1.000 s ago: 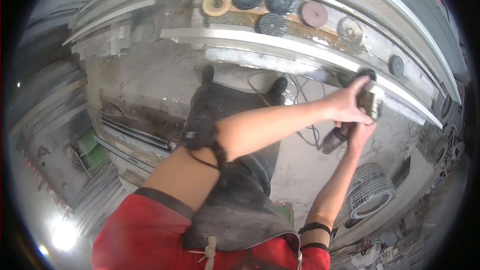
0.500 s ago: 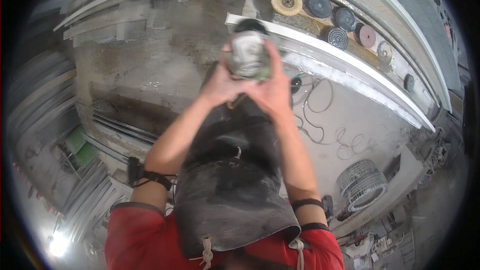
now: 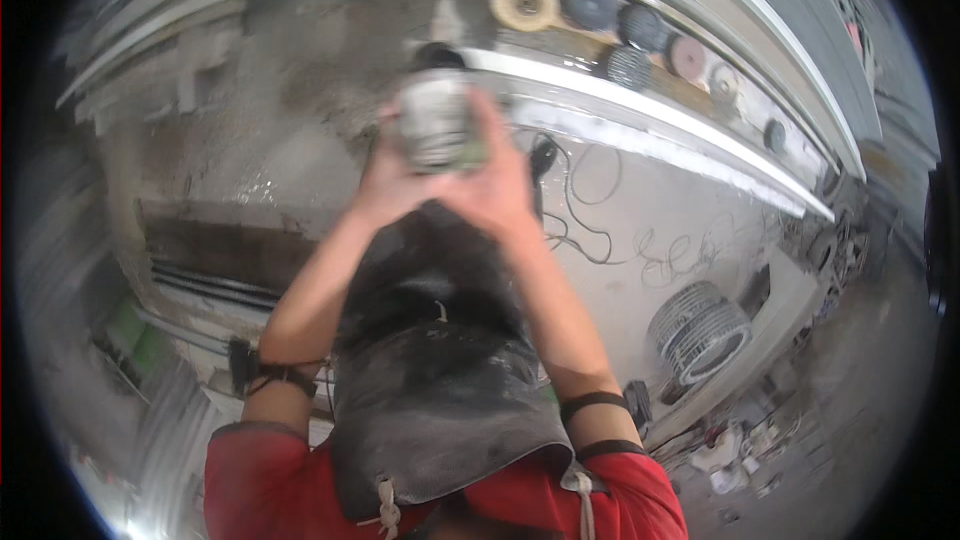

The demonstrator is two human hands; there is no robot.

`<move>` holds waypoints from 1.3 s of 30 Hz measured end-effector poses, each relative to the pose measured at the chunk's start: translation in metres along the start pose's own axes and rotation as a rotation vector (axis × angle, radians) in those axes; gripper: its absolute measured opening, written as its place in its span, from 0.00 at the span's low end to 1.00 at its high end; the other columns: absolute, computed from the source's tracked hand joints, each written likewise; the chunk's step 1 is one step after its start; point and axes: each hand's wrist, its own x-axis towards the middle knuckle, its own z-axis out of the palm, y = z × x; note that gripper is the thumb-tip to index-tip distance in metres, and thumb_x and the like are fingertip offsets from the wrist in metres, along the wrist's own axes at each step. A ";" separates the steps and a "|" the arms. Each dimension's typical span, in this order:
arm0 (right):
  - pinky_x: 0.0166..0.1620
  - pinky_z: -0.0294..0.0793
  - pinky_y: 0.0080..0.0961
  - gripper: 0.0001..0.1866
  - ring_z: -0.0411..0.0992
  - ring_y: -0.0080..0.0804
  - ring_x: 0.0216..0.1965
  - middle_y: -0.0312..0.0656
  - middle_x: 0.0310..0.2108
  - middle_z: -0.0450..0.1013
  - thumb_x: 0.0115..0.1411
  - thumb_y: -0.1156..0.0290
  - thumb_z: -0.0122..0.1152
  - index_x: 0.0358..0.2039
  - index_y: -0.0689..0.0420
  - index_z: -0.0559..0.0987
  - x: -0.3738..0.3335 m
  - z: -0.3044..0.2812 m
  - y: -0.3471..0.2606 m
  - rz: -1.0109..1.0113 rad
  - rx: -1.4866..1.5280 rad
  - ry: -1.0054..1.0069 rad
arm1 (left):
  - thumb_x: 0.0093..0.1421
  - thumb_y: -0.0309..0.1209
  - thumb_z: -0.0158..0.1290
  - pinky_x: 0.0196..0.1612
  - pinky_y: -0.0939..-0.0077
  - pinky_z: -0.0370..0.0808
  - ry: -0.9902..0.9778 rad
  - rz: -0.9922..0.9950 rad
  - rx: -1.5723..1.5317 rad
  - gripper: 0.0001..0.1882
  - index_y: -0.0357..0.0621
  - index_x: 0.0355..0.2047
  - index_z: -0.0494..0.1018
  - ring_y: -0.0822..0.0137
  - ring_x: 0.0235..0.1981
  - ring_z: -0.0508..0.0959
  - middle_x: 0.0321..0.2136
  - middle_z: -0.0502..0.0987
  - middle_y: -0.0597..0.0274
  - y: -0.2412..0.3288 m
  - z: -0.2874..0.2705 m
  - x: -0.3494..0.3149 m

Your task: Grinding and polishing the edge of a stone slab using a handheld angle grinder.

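Both my hands are wrapped round a pale grey, rounded object with a black end [image 3: 435, 120], held out in front of my dark apron. Motion blur hides its exact kind. My left hand [image 3: 392, 172] grips its left side and my right hand [image 3: 490, 162] its right side, with the palms close together underneath. A patch of green shows at its lower right, beside my right fingers. Just right of my right hand lies a black tool end with a cable [image 3: 543, 155].
A long white strip [image 3: 640, 115] runs across the bench at the right. Behind it, several round abrasive discs, including a yellow one [image 3: 524, 3], rest on a board. Stacked tyre-like rings [image 3: 700, 332] stand at the lower right. Long slabs [image 3: 210, 15] lie at the far left.
The whole view has shifted, so the bench and discs appear further left. My hands still hold the pale grey object together, slightly lower in the picture.
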 end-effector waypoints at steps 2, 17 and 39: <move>0.50 0.77 0.45 0.51 0.73 0.60 0.49 0.59 0.52 0.72 0.40 0.56 0.72 0.66 0.45 0.60 0.015 0.002 -0.023 0.107 0.006 -0.156 | 0.54 0.19 0.57 0.57 0.70 0.74 0.044 0.059 -0.154 0.32 0.41 0.60 0.63 0.68 0.53 0.75 0.54 0.72 0.59 -0.025 -0.025 -0.011; 0.48 0.71 0.28 0.26 0.70 0.29 0.46 0.44 0.49 0.70 0.65 0.61 0.55 0.58 0.65 0.66 -0.111 -0.362 0.149 0.543 0.078 0.326 | 0.42 0.46 0.70 0.39 0.67 0.82 -0.499 -0.173 0.078 0.69 0.38 0.70 0.32 0.46 0.42 0.81 0.55 0.67 0.27 0.038 0.363 0.129; 0.60 0.70 0.44 0.49 0.68 0.49 0.59 0.55 0.62 0.62 0.58 0.60 0.69 0.70 0.57 0.47 0.030 -0.191 -0.038 0.764 0.496 -0.026 | 0.53 0.47 0.62 0.20 0.73 0.76 -0.365 -0.563 -0.152 0.60 0.46 0.70 0.29 0.61 0.31 0.79 0.54 0.65 0.37 0.106 0.136 0.077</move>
